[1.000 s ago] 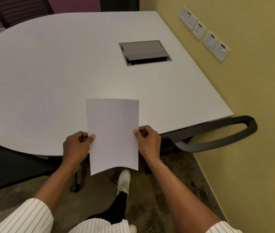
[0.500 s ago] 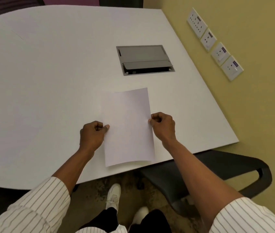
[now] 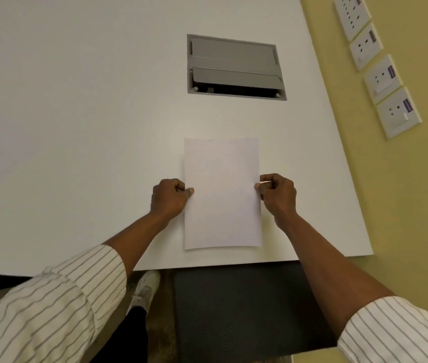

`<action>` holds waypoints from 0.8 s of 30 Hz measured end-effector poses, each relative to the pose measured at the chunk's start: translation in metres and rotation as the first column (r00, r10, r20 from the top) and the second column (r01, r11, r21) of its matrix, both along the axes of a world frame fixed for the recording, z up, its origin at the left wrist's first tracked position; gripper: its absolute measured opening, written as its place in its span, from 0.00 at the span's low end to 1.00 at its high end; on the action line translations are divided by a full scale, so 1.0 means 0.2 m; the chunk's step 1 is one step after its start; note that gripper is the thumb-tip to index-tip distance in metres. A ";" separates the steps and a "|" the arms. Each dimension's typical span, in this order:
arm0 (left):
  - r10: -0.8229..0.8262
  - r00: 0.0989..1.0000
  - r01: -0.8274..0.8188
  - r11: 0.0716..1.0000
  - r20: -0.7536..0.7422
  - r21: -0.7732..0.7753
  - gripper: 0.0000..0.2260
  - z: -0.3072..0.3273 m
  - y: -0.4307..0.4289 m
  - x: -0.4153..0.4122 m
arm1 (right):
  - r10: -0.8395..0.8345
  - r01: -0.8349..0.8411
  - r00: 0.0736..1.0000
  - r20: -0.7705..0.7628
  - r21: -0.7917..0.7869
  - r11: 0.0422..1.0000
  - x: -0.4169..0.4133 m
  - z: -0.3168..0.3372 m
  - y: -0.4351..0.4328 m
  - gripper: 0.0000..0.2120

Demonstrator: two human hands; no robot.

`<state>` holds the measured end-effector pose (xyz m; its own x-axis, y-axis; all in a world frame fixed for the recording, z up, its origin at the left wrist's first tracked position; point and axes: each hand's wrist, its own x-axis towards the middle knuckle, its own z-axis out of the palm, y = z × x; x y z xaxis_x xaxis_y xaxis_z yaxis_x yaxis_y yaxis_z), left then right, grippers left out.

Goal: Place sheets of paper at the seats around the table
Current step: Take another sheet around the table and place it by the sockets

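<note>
A blank white sheet of paper (image 3: 222,192) lies lengthwise over the white table (image 3: 76,127), its near edge just inside the table's front edge. My left hand (image 3: 169,199) pinches the sheet's left edge at mid-height. My right hand (image 3: 277,193) pinches its right edge at the same height. Whether the sheet rests flat on the table or hovers just above it, I cannot tell. Directly below the sheet, in front of the table, is the dark seat of a chair (image 3: 246,305).
A grey cable box (image 3: 235,66) with a half-open lid is set into the table beyond the sheet. A yellow wall (image 3: 417,205) with several white sockets (image 3: 383,79) runs along the table's right side. My shoe (image 3: 146,286) stands on the floor beside the chair.
Both hands carried the sheet forward from past the table's front edge to over the tabletop in front of the chair. I have stepped closer, so the table fills more of the view.
</note>
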<state>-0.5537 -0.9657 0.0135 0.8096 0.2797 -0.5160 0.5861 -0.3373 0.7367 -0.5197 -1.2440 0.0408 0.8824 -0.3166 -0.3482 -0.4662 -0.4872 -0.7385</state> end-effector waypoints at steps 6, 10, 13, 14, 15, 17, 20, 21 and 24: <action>-0.035 0.998 0.040 0.995 -0.058 0.089 0.14 -0.14 -0.25 0.07 | 0.059 -0.060 0.997 -0.041 -0.026 0.998 0.12 -0.16 -0.19 0.07; -0.070 0.992 0.088 0.978 -0.101 0.188 0.16 -0.20 -0.33 0.10 | 0.066 -0.069 0.995 -0.070 -0.036 0.997 0.16 -0.27 -0.25 0.08; -0.076 0.987 0.107 0.967 -0.140 0.233 0.12 -0.21 -0.35 0.12 | 0.088 -0.093 0.992 -0.090 -0.055 0.994 0.16 -0.33 -0.28 0.09; -0.079 0.985 0.117 0.960 -0.154 0.254 0.12 -0.21 -0.35 0.12 | 0.098 -0.104 0.991 -0.095 -0.062 0.993 0.16 -0.35 -0.29 0.09; -0.088 0.982 0.132 0.951 -0.166 0.278 0.11 -0.21 -0.36 0.13 | 0.108 -0.115 0.989 -0.096 -0.069 0.991 0.16 -0.36 -0.30 0.09; -0.112 0.975 0.172 0.931 -0.194 0.323 0.11 -0.20 -0.37 0.13 | 0.129 -0.138 0.987 -0.097 -0.091 0.986 0.15 -0.39 -0.32 0.10; -0.114 0.966 0.195 0.911 -0.233 0.364 0.14 -0.21 -0.38 0.13 | 0.146 -0.157 0.985 -0.098 -0.127 0.979 0.15 -0.41 -0.35 0.10; -0.103 0.966 0.188 0.909 -0.238 0.371 0.15 -0.22 -0.39 0.13 | 0.151 -0.163 0.984 -0.097 -0.135 0.977 0.15 -0.41 -0.36 0.10; -0.057 0.970 0.147 0.910 -0.235 0.387 0.18 -0.23 -0.40 0.13 | 0.152 -0.163 0.985 -0.081 -0.153 0.975 0.15 -0.43 -0.38 0.09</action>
